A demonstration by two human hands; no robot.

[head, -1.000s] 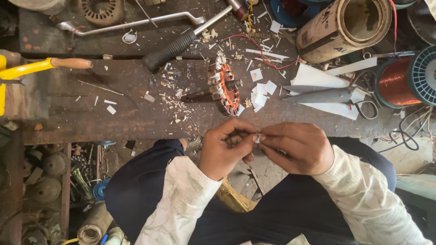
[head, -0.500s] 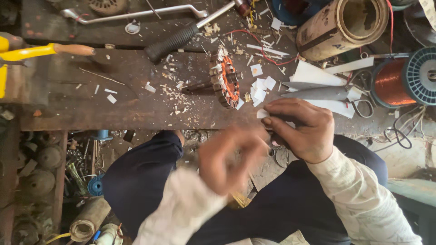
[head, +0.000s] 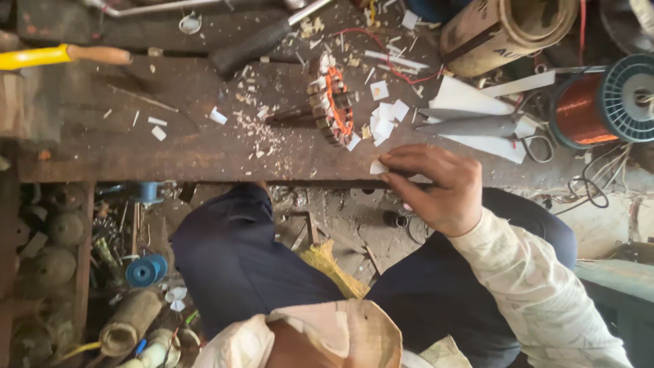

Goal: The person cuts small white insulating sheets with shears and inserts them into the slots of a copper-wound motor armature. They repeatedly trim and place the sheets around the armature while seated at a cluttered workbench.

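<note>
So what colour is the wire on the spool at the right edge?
Copper-orange wire on the spool, which has a dark teal flange; seen in the head view.

Right hand (head: 436, 187) at near edge of workbench (head: 136, 146), fingertips on a paper slip (head: 377, 167). Wound stator (head: 332, 109) on bench just beyond it, paper pieces (head: 385, 112) beside. Scissors (head: 484, 126) right of stator, wire spool (head: 606, 102) farther right. Cardboard roll (head: 511, 27) behind scissors. Hammer (head: 65, 56) far left.

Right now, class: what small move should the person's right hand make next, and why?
Probably carry the small white paper slip up to the wound stator. The right hand pinches that slip at the bench edge, and the stator lies just beyond, beside more cut slips. The left hand is out of view.
</note>
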